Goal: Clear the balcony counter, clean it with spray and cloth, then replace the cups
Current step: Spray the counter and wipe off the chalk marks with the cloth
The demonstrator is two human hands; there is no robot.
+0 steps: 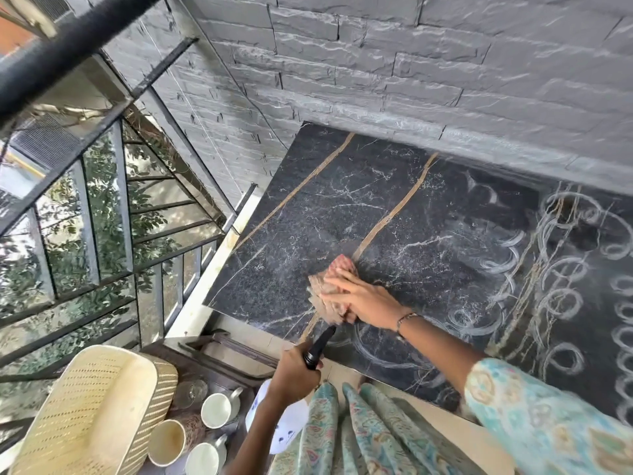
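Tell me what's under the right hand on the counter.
A crumpled pinkish cloth lies beneath the right hand, pressed onto the black marble counter. The marble directly below is hidden.

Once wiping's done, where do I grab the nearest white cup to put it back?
Take the cup by its handle, which sticks out up and right, toward the counter. Come from above on that side; the basket crowds its left.

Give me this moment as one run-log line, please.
phase: wiping | right hand: presses cloth on marble counter | left hand: grips spray bottle | cups: off counter
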